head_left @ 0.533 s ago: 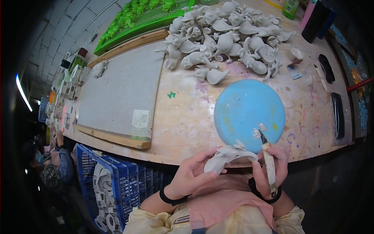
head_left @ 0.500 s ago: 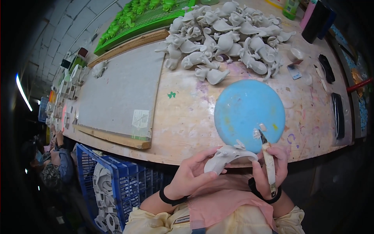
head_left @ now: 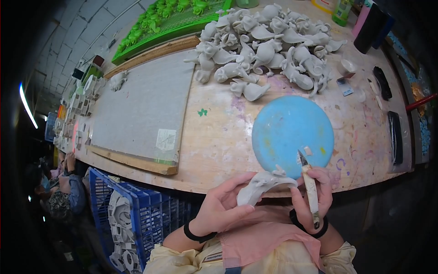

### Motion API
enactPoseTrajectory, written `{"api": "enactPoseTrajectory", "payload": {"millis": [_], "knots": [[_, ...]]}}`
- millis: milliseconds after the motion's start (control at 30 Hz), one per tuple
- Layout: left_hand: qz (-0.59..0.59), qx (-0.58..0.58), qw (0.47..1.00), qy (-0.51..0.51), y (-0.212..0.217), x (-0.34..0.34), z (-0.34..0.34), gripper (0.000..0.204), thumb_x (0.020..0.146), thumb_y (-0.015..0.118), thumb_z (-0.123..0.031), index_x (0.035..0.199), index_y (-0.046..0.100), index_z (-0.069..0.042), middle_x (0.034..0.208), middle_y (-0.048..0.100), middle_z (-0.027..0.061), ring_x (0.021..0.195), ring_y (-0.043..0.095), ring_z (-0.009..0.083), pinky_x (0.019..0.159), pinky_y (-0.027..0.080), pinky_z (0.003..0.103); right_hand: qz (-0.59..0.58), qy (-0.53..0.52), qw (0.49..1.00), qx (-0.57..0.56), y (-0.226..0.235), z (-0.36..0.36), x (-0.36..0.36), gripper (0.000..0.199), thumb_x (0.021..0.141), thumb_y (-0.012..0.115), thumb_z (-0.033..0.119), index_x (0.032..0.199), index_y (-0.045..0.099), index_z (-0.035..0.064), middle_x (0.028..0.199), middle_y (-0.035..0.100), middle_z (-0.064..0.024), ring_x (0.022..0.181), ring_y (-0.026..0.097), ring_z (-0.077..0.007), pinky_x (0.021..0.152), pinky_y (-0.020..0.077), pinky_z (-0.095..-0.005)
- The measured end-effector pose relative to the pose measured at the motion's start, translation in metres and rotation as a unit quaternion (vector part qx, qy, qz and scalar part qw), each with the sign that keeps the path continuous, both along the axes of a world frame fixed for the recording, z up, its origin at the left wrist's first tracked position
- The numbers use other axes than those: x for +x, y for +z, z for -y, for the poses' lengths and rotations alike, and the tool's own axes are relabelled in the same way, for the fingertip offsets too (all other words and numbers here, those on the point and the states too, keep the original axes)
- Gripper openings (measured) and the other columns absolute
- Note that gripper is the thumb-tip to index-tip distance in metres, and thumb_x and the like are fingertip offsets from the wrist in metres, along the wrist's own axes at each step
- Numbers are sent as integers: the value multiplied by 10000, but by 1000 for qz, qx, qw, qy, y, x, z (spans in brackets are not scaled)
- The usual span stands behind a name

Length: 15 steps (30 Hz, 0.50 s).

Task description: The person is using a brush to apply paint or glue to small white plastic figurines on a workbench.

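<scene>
A pale grey unpainted figurine point(head_left: 258, 188) with a curved tail rests in my left hand point(head_left: 222, 204), fingers and thumb wrapped round its thicker end. My right hand point(head_left: 315, 194) grips a craft knife point(head_left: 310, 192) with a worn whitish handle, blade pointing up and away from me. The right thumb and fingers are close by the figurine's tail tip; whether they touch it I cannot tell. Just beyond both hands lies a round blue disc point(head_left: 292, 132), with small pale scraps point(head_left: 307, 150) on it near the blade.
A large heap of similar grey figurines point(head_left: 269, 45) covers the back of the wooden table point(head_left: 219, 137). To the left lies a grey wood-edged board point(head_left: 141, 114), with a green tray point(head_left: 171, 27) behind it. A blue crate point(head_left: 137, 196) stands below left; another person point(head_left: 68, 192) sits beyond.
The knife and my right hand have shifted slightly left. The figurine has turned a little in my left hand, which still holds it.
</scene>
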<state>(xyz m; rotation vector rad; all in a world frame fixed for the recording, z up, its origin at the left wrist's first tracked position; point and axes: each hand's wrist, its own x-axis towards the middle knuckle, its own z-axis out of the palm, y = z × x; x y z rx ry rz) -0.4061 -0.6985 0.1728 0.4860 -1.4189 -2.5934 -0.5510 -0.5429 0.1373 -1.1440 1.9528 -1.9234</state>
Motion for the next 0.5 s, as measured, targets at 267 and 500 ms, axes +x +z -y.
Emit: {"api": "enactPoseTrajectory", "payload": {"millis": [267,500], "knots": [[9,-97,995,37,-2,-6,-1,620,760,632,55,1325,376,53,1250,492,161,1091,537,231,963,424,357,26,-6,1000,-11,-2,0,2,465,723,631,-124,1136,456,-2,1051,449,-122,800,565,-141,674,496,-231],[29,-69,996,37,-14,-5,0,517,803,598,78,1287,419,38,1244,481,124,1194,435,198,1024,335,347,-21,-19,1000,-14,-3,0,2,449,710,648,-112,1112,477,-5,1006,482,-135,779,568,-166,665,492,-247]]}}
